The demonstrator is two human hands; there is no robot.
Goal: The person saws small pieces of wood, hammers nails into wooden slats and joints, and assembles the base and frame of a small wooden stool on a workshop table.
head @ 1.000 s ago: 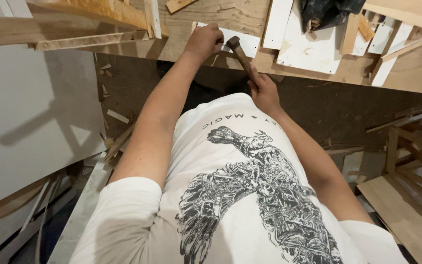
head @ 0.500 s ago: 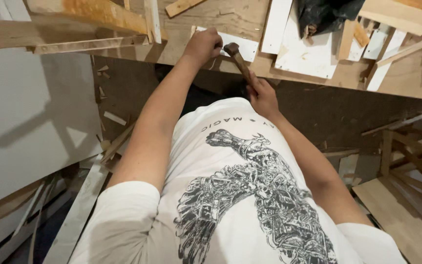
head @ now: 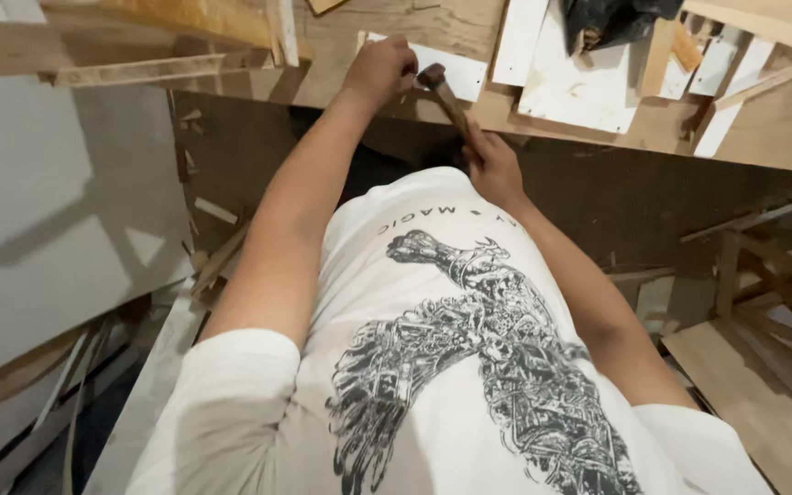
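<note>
My right hand grips the wooden handle of a hammer, whose dark head sits low over a white board piece on the wooden workbench. My left hand rests closed on the bench just left of the hammer head, fingers pinched at the board's edge; whatever it pinches is too small to see. My white printed shirt fills the lower view.
Several white and plywood offcuts lie across the bench, with a dark bag at the top. A large white panel leans on the left. Wooden frames and a plank stand at the right; scraps litter the floor.
The hammer head has come down closer to the white board beside my left hand. The left hand stays where it was.
</note>
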